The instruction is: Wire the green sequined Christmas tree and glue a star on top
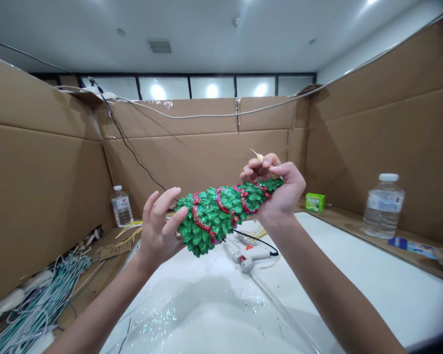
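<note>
A green glittery miniature Christmas tree (210, 216) with a red garland wound round it is held sideways above the table. My left hand (160, 226) grips its wide base end, partly hidden behind the foliage. The narrow tip lies against the palm of my right hand (276, 187). Between the fingers of that hand is a small pale-yellow piece (260, 157) with a thin pointed end sticking out; its exact kind is not clear. Beneath the tree, a white glue gun (249, 255) lies on the white tabletop (206, 305), with a clear glue stick (280, 307) trailing from it.
Cardboard walls (203, 147) enclose the table. Water bottles stand at left (121, 206) and right (384, 206). A green box (315, 202) sits at the back right. Bundled teal wires (47, 295) lie at lower left. Glitter (158, 319) is scattered on the tabletop.
</note>
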Demonstrator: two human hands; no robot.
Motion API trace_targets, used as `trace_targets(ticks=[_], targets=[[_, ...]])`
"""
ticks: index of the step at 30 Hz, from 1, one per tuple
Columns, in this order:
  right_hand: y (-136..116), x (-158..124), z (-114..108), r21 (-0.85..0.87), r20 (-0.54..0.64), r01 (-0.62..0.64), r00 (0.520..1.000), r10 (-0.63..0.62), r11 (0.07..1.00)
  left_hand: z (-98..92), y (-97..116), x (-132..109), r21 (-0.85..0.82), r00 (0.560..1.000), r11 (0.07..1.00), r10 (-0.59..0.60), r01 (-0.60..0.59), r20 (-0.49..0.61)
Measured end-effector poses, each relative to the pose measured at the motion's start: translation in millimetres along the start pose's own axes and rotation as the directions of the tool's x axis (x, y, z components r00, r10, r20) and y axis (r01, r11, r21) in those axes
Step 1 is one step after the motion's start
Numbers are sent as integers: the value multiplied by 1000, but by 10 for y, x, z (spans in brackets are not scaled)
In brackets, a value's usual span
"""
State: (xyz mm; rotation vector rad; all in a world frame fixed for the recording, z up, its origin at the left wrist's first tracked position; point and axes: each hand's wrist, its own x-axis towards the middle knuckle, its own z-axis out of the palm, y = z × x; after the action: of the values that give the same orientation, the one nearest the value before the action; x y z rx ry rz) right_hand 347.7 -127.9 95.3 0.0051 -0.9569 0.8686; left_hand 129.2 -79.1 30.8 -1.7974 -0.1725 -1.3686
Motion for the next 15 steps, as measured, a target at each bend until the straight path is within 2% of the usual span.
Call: trace_targets(ticks=[15], targets=[[-34, -2, -28, -31, 228, -8, 974, 15, 999, 17, 18, -49, -15, 999, 1000, 18, -18, 30]])
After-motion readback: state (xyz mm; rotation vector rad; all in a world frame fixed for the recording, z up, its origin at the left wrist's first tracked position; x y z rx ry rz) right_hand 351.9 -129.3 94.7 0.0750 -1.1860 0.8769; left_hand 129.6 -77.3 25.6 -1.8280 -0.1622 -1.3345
